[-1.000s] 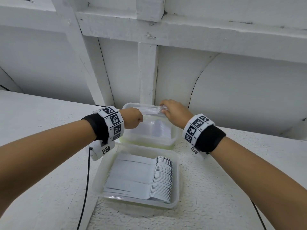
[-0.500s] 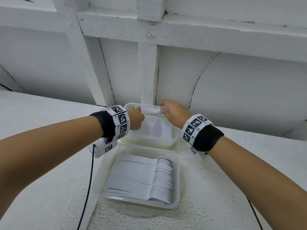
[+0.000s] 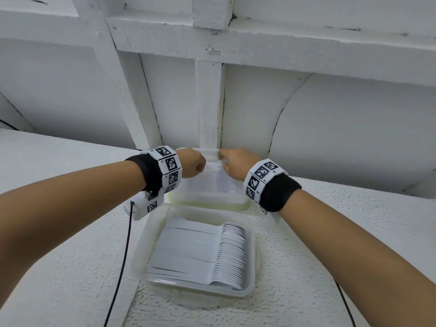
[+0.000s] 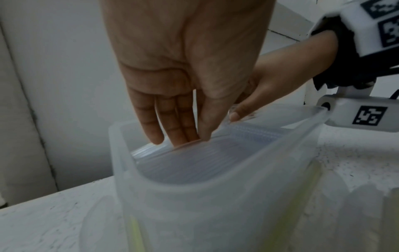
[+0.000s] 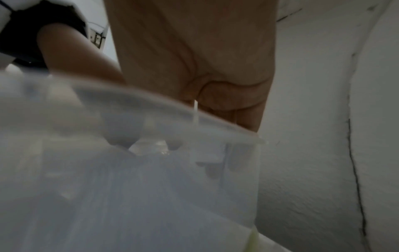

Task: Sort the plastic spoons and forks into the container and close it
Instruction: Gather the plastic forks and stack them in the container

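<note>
A stack of clear plastic cutlery [image 3: 213, 165] hangs over the far translucent tub [image 3: 207, 197]. My left hand [image 3: 193, 162] pinches its left end, thumb against fingers [image 4: 172, 129], as the left wrist view shows on the clear stack [image 4: 194, 153]. My right hand [image 3: 236, 165] grips the other end, thumb on top. In the right wrist view the right hand [image 5: 194, 68] reaches over the tub rim [image 5: 151, 105], its fingers blurred behind the plastic. I cannot tell whether the clear pieces are forks or spoons. White spoons [image 3: 226, 253] lie stacked in the near tray [image 3: 251, 256].
Tub and tray sit end to end on a rough white ledge [image 3: 330, 232] against a white wall with posts [image 3: 208, 102]. Black cables [image 3: 122, 267] trail from both wrists over the ledge.
Both hands have drawn closer together on the clear stack; the left hand slid right along it. The stack sits lower, at the tub's mouth. The white spoons have not moved.
</note>
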Action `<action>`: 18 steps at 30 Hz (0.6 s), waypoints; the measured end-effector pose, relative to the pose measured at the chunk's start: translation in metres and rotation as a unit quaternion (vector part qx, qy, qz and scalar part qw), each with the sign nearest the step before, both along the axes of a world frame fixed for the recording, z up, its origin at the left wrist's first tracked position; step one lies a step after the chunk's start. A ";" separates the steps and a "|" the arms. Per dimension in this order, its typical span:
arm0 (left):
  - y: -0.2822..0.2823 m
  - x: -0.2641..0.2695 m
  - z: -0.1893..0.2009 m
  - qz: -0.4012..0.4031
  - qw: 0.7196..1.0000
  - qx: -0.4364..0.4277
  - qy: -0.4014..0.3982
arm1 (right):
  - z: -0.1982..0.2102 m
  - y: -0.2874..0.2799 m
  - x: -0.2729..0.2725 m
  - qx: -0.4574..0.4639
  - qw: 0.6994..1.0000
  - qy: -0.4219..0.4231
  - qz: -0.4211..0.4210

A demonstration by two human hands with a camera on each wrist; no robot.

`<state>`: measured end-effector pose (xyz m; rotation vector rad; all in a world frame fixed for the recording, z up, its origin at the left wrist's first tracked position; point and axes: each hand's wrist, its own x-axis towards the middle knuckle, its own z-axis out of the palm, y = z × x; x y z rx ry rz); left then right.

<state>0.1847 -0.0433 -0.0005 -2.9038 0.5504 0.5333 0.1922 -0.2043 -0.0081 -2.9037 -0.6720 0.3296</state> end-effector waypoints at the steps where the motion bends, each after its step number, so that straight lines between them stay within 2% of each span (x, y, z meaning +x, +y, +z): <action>1: 0.001 0.000 0.000 0.004 1.000 -0.009 -0.001 | 0.001 0.002 0.002 0.007 1.000 0.016 -0.007; 10: 0.001 0.001 0.001 0.024 0.999 -0.035 0.006 | -0.001 0.011 0.010 0.013 0.993 0.085 -0.076; 15: 0.000 0.000 0.003 0.059 0.997 -0.047 0.009 | -0.002 0.013 0.012 0.010 0.991 0.104 -0.086; 18: 0.006 -0.001 0.010 0.092 0.991 -0.096 -0.009 | -0.006 0.011 0.013 -0.001 0.993 0.092 -0.071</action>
